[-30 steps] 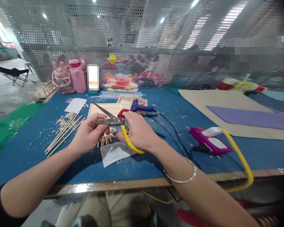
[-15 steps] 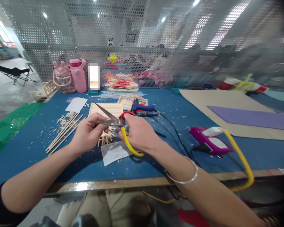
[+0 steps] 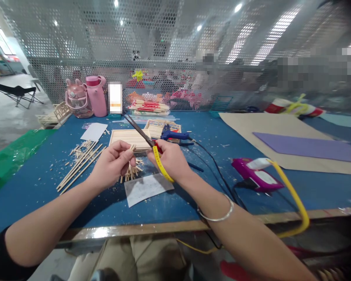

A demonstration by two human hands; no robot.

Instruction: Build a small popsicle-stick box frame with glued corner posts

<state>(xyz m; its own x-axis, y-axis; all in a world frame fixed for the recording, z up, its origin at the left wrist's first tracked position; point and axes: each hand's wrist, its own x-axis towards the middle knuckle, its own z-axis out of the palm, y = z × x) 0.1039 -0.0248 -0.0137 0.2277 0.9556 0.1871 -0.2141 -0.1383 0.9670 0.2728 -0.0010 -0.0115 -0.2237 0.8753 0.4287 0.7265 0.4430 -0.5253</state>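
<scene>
Pinched between the thumb and fingers of my left hand point(image 3: 112, 160) are short wooden sticks point(image 3: 132, 147), their ends showing above the fingertips. My right hand point(image 3: 173, 160) grips red-handled scissors point(image 3: 142, 133) whose blades are together and point up and left, apart from the sticks. A yellow strip with measuring marks point(image 3: 160, 166) curves from the scissors' handle. Below my hands lie a pile of short cut sticks point(image 3: 131, 173) and a sheet of grey-white paper point(image 3: 148, 190). A slatted wooden panel point(image 3: 128, 136) sits just behind them.
Long thin sticks point(image 3: 79, 166) and scraps lie at left. A blue glue gun point(image 3: 175, 134) with a black cord rests behind my right hand. Farther right are a purple device point(image 3: 257, 177) and a purple sheet point(image 3: 304, 147). Two pink bottles point(image 3: 97, 97) stand before a perforated metal screen point(image 3: 105, 43).
The scissors' blades, spread beside my left fingers before, have come together and swung up, away from the sticks. The stick ends now show clearly. My left hand has stayed nearly in place.
</scene>
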